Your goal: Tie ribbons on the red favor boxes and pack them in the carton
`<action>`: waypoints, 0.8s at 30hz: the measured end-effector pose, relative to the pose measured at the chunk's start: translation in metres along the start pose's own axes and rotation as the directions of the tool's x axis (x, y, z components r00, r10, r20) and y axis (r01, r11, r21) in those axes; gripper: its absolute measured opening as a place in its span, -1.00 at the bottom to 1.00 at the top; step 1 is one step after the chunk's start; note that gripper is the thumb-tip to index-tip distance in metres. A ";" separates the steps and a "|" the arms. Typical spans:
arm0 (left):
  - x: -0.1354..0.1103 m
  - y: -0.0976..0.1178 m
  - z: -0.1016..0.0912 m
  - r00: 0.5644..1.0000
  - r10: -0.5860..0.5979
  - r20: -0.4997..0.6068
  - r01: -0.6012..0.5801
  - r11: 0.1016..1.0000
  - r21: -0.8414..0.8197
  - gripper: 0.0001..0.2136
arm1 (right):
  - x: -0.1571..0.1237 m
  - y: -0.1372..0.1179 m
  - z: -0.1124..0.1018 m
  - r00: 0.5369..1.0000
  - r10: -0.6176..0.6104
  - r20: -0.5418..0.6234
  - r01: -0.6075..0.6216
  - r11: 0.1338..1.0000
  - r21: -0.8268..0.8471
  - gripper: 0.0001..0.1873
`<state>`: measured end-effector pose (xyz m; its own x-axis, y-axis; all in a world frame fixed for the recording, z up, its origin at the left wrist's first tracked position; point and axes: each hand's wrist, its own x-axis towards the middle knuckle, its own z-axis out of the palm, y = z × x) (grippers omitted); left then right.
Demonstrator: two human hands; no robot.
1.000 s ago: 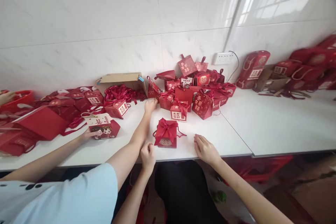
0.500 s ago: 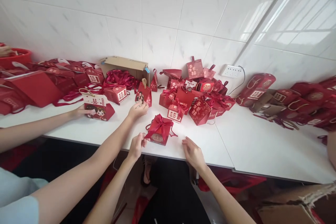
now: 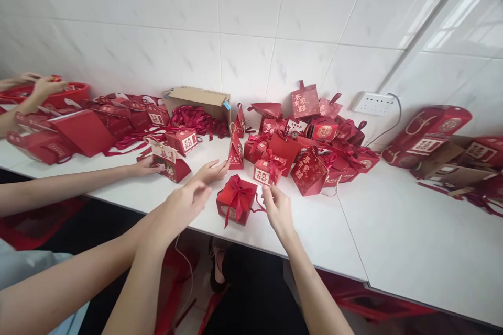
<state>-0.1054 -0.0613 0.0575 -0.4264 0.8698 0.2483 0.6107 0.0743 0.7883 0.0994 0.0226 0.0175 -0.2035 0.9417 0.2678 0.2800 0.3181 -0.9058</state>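
Observation:
A red gift box with a ribbon bow on top stands near the table's front edge, a cord loop at its right side. To its left, above the table, is my left hand, its fingers apart and holding nothing. My right hand is just right of the cord, fingers loosely bent, with nothing visible in them. Behind stands a smaller box with a bow. A co-worker's hand reaches toward a pointed red box; that person's other hand touches a printed box.
A heap of red boxes lies against the tiled wall, below a power strip. A cardboard box holds red ribbons. More boxes and a red basin with another person's hands are at left. A tall red box leans at right.
My left hand has let go of the bow's ribbon and moved left. My right hand has risen beside the box. The co-worker has released the pointed box, which now stands turned. The view has shifted left.

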 end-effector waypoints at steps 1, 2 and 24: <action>0.014 0.004 0.003 0.997 0.053 0.057 -0.054 0.999 0.007 -0.81 | 0.003 0.001 0.004 1.000 0.001 0.030 -0.001 1.000 -0.017 -0.53; 0.027 0.007 0.008 0.970 0.182 0.160 -0.183 0.983 -0.007 -0.76 | 0.006 0.003 0.009 0.999 0.006 0.051 -0.005 1.000 -0.026 -0.53; 0.046 0.057 0.065 0.484 0.366 0.795 -0.359 0.911 -0.201 -0.85 | 0.015 0.038 -0.061 0.860 0.089 0.502 -0.260 0.923 0.282 -0.51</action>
<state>-0.0465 0.0151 0.0774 0.5476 0.8358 -0.0387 0.5755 -0.3426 0.7425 0.1645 0.0557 0.0069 -0.6212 0.7835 -0.0151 0.0467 0.0177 -0.9988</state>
